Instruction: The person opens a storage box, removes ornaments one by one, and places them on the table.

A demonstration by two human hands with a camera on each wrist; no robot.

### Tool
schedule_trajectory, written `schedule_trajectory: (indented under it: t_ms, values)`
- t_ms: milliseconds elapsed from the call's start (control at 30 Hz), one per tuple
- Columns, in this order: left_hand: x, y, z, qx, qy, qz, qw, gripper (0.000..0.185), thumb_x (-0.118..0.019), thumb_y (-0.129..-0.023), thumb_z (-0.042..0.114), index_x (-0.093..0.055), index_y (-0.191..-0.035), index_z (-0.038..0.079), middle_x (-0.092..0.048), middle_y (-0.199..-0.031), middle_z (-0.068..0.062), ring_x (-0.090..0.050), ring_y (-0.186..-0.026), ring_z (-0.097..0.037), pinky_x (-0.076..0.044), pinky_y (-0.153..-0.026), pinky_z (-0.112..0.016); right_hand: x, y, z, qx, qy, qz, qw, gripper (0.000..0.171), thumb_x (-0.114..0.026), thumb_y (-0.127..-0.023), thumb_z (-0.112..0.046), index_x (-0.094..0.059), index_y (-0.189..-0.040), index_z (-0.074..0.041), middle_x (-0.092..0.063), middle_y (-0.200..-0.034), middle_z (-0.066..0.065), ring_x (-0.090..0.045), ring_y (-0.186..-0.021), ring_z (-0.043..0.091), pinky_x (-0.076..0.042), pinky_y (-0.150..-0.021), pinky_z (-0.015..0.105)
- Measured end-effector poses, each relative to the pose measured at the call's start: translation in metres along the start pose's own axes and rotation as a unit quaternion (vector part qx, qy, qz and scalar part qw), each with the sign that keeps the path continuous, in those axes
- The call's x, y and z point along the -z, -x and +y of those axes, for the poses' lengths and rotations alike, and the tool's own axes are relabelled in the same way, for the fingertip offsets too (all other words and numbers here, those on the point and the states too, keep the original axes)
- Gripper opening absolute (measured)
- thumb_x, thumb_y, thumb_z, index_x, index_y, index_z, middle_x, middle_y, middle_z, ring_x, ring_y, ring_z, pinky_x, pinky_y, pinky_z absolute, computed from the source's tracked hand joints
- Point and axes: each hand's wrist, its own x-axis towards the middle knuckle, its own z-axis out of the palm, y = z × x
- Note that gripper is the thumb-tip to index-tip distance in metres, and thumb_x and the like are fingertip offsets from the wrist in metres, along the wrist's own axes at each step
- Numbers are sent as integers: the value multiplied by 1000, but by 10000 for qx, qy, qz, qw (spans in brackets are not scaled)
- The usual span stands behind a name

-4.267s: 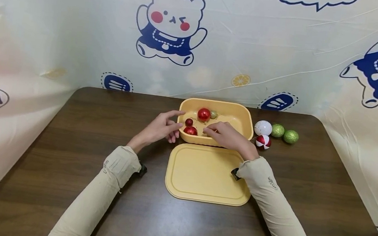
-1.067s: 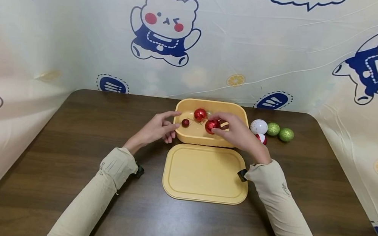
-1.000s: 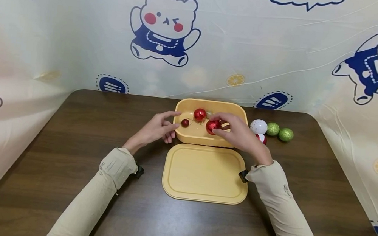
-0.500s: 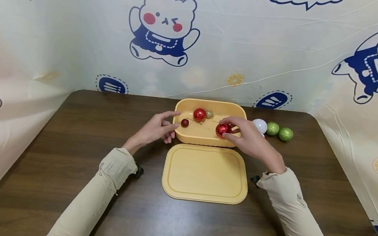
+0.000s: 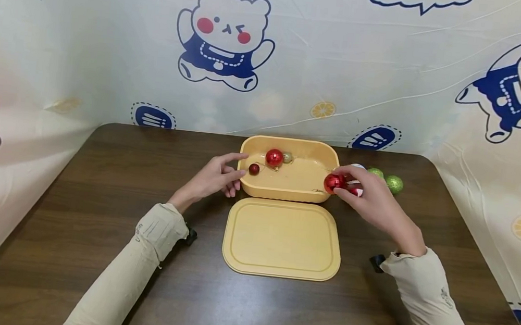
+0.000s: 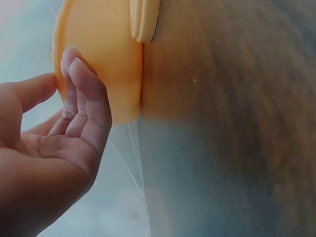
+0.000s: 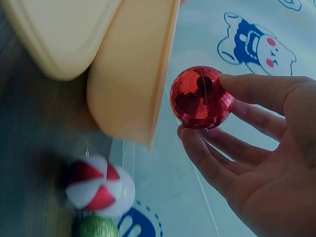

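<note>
My right hand [image 5: 372, 199] pinches a shiny red faceted Christmas ball [image 7: 201, 98] between thumb and fingers, up at the right rim of the yellow box [image 5: 285, 193]. The right wrist view shows the ball beside the box's outer wall. My left hand [image 5: 214, 179] is at the box's left end; its fingertips touch the rim, and the other fingers bend loosely outside the wall [image 6: 123, 84]. Inside the box lie another red ball [image 5: 274, 158], a small dark red ball [image 5: 253, 168] and a small gold ball [image 5: 287, 157].
A yellow lid [image 5: 283, 239] lies flat in front of the box. Right of the box sit two green glitter balls [image 5: 394, 185], a red-and-white ball [image 7: 95, 182] and a white ball [image 7: 127, 190], partly hidden behind my right hand. A printed cloth [image 5: 299, 56] hangs behind the table.
My right hand picked up the red ball from the box's front left and carried it rightward to the right rim. The left hand has stayed at the left end.
</note>
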Motion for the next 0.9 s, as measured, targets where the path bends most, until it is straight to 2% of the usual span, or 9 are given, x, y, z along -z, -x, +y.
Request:
schedule_trajectory:
  t_ms: [267, 400, 567, 900]
  values:
    - [0, 0, 2, 1, -72, 8, 10000, 54, -58, -102, 17, -39, -152, 8, -64, -76, -20, -62, -56, -23, -58, -54, -35, 20, 20, 15, -534, 215, 415, 9975, 37, -76, -87, -3, -64, -121, -7, -68, -112, 11, -67, -96, 25, -57, -85, 51]
    - [0, 1, 2, -1, -89, -15, 10000, 55, -58, -102, 16, -38, -152, 7, -64, -77, -22, -62, -56, -23, -58, -54, -36, 27, 27, 23, -711, 263, 548, 9956, 36, -76, -86, -3, -64, -120, -6, -70, -110, 12, -68, -95, 27, -56, -86, 52]
    - [0, 0, 1, -16, -76, -28, 10000, 54, -58, -102, 16, -38, -152, 7, -63, -78, -26, -62, -55, -23, -59, -55, -39, 31, 32, 34, -910, 398, 594, 9933, 38, -76, -87, -6, -63, -123, -5, -69, -112, 16, -68, -96, 31, -56, -85, 54]
    - [0, 0, 2, 9, -100, -16, 9999, 55, -59, -102, 16, -38, -152, 9, -64, -77, -21, -62, -56, -23, -59, -55, -37, 39, 38, 54, -1227, 747, 608, 9878, 37, -74, -90, -11, -60, -123, 0, -67, -114, 23, -67, -98, 37, -55, -85, 55]
